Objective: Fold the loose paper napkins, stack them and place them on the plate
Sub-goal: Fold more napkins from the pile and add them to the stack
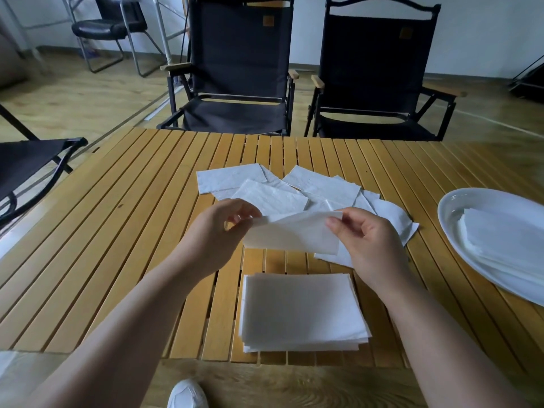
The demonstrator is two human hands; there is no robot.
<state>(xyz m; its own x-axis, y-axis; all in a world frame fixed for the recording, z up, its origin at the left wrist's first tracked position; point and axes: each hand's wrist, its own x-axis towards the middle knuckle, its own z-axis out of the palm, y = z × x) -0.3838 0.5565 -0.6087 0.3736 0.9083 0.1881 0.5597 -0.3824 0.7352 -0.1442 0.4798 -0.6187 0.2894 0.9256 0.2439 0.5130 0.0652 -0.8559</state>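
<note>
White paper sits at the centre of your frame: you hold one napkin [294, 234] in the air above the slatted wooden table [117, 231]. Your left hand [217, 228] pinches its upper left corner between thumb and fingertips. Your right hand [371, 245] pinches the upper right corner, with the thumb on the face towards you. The sheet hangs between the two grips, its top edge slightly bowed.

Just below the held napkin, towards the lower centre, a stack of folded napkins [303, 312] lies flat near the table's lower edge, its layers showing along the bottom side. Above your hands, a scatter of loose napkins [276, 187] overlaps across the middle of the table and spreads to the right behind your right hand.

At the right edge of the frame a white plate [459, 207] rests on the table, well apart from the stack, with a pile of folded napkins [506, 242] lying in it.

Two black folding chairs [235, 69] stand beyond the table at the top of the frame, and part of another black chair [29, 163] shows at the left edge. A white shoe [188, 394] shows on the floor at the bottom.
</note>
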